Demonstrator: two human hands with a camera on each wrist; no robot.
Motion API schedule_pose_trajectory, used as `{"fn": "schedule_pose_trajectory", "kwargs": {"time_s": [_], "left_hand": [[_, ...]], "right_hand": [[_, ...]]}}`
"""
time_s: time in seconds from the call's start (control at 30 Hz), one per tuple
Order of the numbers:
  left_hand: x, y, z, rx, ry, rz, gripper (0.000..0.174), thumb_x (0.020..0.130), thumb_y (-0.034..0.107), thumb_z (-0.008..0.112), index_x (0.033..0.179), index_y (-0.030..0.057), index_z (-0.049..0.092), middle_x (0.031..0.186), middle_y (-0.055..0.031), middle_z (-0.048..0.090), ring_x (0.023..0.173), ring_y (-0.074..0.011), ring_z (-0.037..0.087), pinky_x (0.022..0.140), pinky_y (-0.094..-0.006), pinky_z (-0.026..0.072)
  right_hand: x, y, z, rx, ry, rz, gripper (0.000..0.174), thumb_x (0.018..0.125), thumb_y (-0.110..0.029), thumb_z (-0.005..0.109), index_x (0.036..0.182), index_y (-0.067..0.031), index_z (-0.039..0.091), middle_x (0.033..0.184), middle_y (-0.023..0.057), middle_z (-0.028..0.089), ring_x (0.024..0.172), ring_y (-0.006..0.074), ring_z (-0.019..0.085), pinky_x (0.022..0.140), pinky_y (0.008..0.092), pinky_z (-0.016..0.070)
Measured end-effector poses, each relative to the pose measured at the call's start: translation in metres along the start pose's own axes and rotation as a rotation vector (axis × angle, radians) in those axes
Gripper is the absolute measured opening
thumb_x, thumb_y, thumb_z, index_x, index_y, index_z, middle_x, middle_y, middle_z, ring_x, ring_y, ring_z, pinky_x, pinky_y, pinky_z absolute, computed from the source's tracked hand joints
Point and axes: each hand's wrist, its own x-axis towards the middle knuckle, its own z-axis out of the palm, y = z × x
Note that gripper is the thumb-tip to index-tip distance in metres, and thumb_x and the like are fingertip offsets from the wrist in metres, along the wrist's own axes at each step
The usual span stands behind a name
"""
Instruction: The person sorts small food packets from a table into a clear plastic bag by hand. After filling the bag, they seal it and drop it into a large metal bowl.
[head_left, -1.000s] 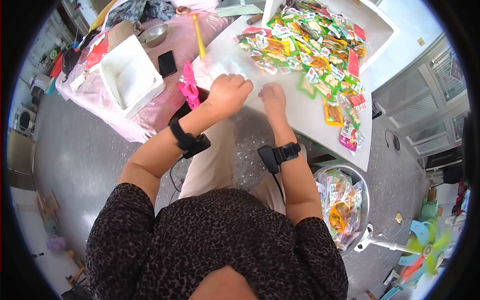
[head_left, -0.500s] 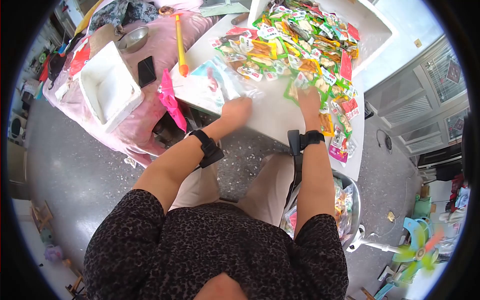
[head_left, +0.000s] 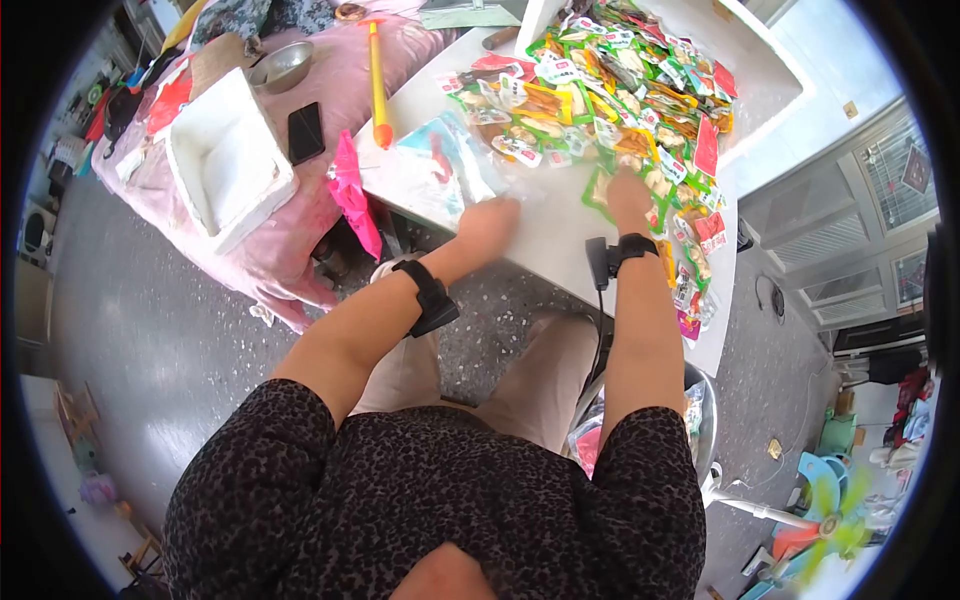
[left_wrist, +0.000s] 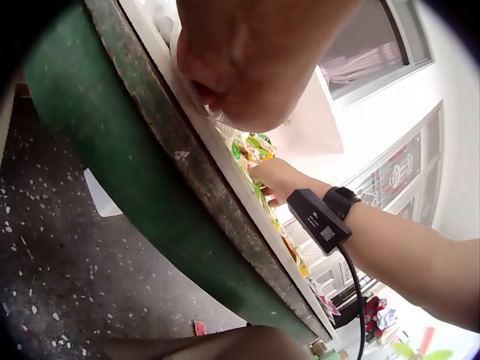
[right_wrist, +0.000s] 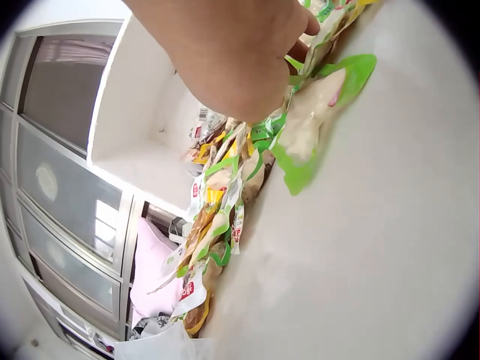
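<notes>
My left hand (head_left: 490,228) is at the table's near edge, fingers curled on the gathered end of a clear plastic bag (head_left: 440,165). The bag lies flattened on the white tabletop (head_left: 555,235). My right hand (head_left: 628,200) reaches down into the near side of a spread of snack packets (head_left: 560,100). In the right wrist view its bent fingers (right_wrist: 298,52) touch the packets beside a green-edged packet (right_wrist: 319,112) with pale contents. I cannot tell whether they grip one. The left wrist view shows my left hand (left_wrist: 240,67) above the table edge, fingertips mostly hidden.
A large white foam box (head_left: 770,80) lies behind the packets. A yellow toy hammer (head_left: 378,90) and a pink folded item (head_left: 352,195) are left of the bag. A metal basin (head_left: 705,400) with packets stands below the table's right side, near a spinning fan (head_left: 830,525).
My hands have moved apart from near each other: the right went right to the packets, the left stayed by the bag, which now lies flatter. In the last half second little moved.
</notes>
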Motion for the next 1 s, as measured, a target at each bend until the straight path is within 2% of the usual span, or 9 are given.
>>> {"fn": "schedule_pose_trajectory", "kwargs": {"time_s": [0.07,0.13,0.23,0.33,0.43,0.53,0.6,0.73,1.0], "left_hand": [[0.002,0.003,-0.004,0.016,-0.089,-0.079,0.013,0.074,0.013,0.041,0.075,0.004,0.05,0.078,-0.0142,0.056,0.072,-0.0322,0.055,0.062,-0.0415,0.0437],[0.004,0.008,-0.008,0.016,-0.145,-0.122,0.016,0.075,0.013,0.039,0.076,0.0035,0.051,0.08,-0.0149,0.056,0.074,-0.0322,0.055,0.064,-0.0416,0.0434],[0.004,0.012,-0.009,-0.015,-0.165,-0.136,0.018,0.076,0.015,0.037,0.077,0.0029,0.052,0.081,-0.0161,0.056,0.075,-0.0325,0.055,0.065,-0.0416,0.043],[0.004,0.02,-0.007,-0.081,-0.157,-0.135,0.019,0.077,0.015,0.037,0.077,0.0029,0.051,0.078,-0.0171,0.056,0.073,-0.0332,0.055,0.065,-0.042,0.0424],[0.002,0.031,-0.007,-0.167,-0.149,-0.143,0.019,0.078,0.017,0.037,0.078,0.0032,0.05,0.077,-0.0181,0.055,0.072,-0.0343,0.054,0.064,-0.0428,0.0415],[-0.001,0.042,0.0,-0.235,-0.13,-0.131,0.019,0.078,0.018,0.037,0.077,0.0034,0.049,0.076,-0.0183,0.055,0.072,-0.0347,0.053,0.064,-0.0431,0.0406],[-0.002,0.045,0.011,-0.236,-0.111,-0.113,0.02,0.078,0.019,0.036,0.077,0.0033,0.049,0.076,-0.0181,0.055,0.073,-0.0345,0.053,0.064,-0.0429,0.0403],[0.0,0.051,0.022,-0.271,-0.117,-0.122,0.022,0.079,0.021,0.036,0.077,0.0034,0.049,0.075,-0.0181,0.054,0.075,-0.0344,0.052,0.066,-0.0424,0.0398],[-0.001,0.068,0.004,-0.221,-0.136,-0.134,0.021,0.074,0.023,0.044,0.08,0.0044,0.051,0.077,-0.0183,0.056,0.074,-0.0353,0.054,0.067,-0.0428,0.0417]], "right_hand": [[-0.009,0.0,-0.025,-0.004,0.022,-0.06,0.025,0.08,-0.018,0.038,0.096,-0.0051,0.052,0.089,0.0181,0.056,0.086,0.0281,0.054,0.067,0.0407,0.0441],[-0.019,0.004,-0.051,0.026,0.144,-0.04,0.023,0.079,-0.017,0.04,0.094,-0.0043,0.052,0.087,0.0218,0.054,0.079,0.0286,0.055,0.062,0.0386,0.0454],[-0.026,0.035,-0.069,0.336,0.446,-0.145,0.021,0.08,-0.015,0.041,0.095,-0.0035,0.049,0.089,0.0198,0.054,0.072,0.0259,0.057,0.054,0.0363,0.0471],[-0.088,0.021,-0.11,1.433,0.174,0.252,0.022,0.082,-0.015,0.042,0.101,-0.0034,0.043,0.094,0.0164,0.053,0.07,0.0233,0.058,0.054,0.0357,0.0487],[-0.121,0.033,-0.094,1.728,0.049,0.284,0.025,0.084,-0.014,0.04,0.107,-0.0055,0.038,0.099,0.0116,0.051,0.077,0.0234,0.057,0.054,0.037,0.0501],[-0.155,0.028,-0.079,1.877,-0.016,0.332,0.026,0.084,-0.013,0.039,0.109,-0.0066,0.035,0.1,0.012,0.051,0.078,0.0259,0.057,0.055,0.0395,0.0503],[-0.174,0.023,-0.07,1.945,0.007,0.323,0.025,0.084,-0.012,0.039,0.109,-0.007,0.035,0.1,0.0119,0.051,0.079,0.0265,0.057,0.055,0.04,0.0503],[-0.189,0.027,-0.05,2.098,-0.062,0.317,0.024,0.084,-0.012,0.039,0.107,-0.0073,0.036,0.1,0.0121,0.051,0.079,0.0274,0.057,0.056,0.0411,0.0501],[-0.196,0.024,-0.041,2.128,-0.014,0.397,0.017,0.084,-0.012,0.038,0.1,-0.0056,0.038,0.097,0.0122,0.051,0.077,0.0272,0.056,0.056,0.0411,0.0501]]}}
